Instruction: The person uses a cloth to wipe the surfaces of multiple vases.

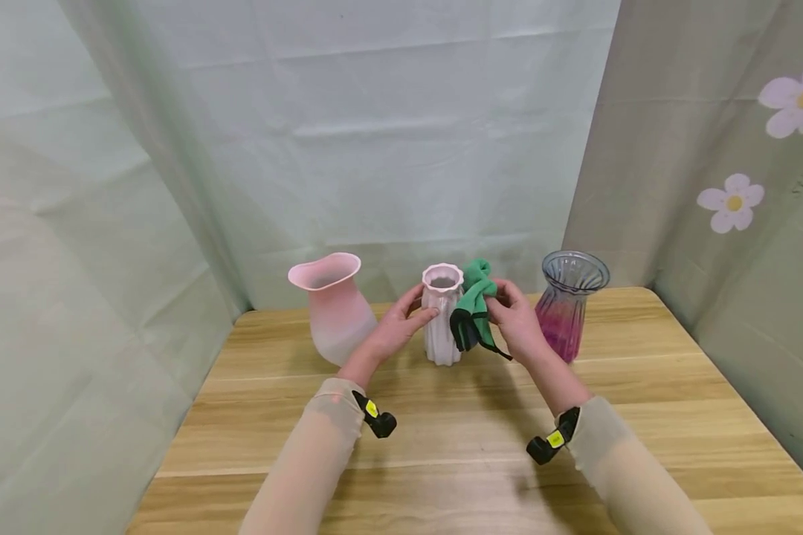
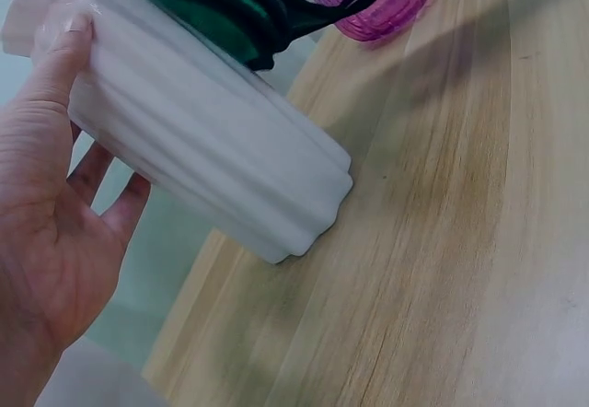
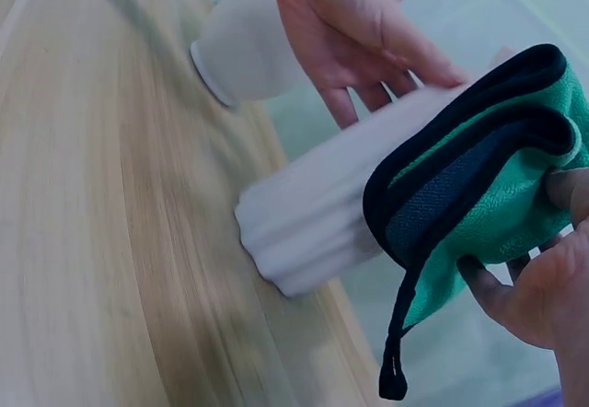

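Left grip [image 2: 55,227] holds a white ribbed vase [image 2: 212,131] near the back edge of the bench [image 2: 442,223], green cloth [image 2: 207,22] alongside, pink glass [image 2: 398,6] beyond.

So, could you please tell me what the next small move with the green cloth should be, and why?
I would probably draw the green cloth gently down the ribbed side of the white vase with the right hand: that hand has the cloth pinched beside the vase's upper part, and the left hand holds the vase near its rim, which should steady it.
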Demonstrator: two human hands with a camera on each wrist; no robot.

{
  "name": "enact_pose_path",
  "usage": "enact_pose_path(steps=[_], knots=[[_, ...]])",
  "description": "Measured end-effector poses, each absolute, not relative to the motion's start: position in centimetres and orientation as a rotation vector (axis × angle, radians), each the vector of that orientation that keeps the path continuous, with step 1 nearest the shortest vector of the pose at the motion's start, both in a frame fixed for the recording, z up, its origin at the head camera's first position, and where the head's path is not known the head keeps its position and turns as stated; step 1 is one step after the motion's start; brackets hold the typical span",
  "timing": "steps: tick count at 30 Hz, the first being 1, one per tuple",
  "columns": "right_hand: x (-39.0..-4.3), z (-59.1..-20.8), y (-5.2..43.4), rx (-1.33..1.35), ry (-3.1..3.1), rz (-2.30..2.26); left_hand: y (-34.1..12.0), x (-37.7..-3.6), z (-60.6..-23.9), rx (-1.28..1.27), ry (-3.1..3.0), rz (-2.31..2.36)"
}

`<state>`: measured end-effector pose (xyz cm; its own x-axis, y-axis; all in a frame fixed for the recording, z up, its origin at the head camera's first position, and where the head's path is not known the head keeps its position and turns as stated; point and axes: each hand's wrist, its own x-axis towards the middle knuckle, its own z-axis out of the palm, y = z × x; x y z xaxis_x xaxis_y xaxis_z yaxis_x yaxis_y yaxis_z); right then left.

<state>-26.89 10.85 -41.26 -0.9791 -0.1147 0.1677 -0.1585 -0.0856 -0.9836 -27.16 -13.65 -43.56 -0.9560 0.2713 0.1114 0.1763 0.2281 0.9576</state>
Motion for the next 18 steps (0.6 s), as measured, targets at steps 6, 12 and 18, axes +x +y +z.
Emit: enact_pose_path(steps=[6,12,18], knots=[[-26.6,-41.6,13.0,0.304,-2.005,2.334,-13.7,-27.1,-43.5,0.446,2.396,1.858],[-26.3,-42.1,14.5,0.226,-2.073,2.328,-13.6,-26.9,-43.4,0.463,2.404,1.842],[-26.2,-42.2,14.9,0.210,-2.084,2.355,-12.5,-25.8,-43.0,0.438,2.521,1.875]])
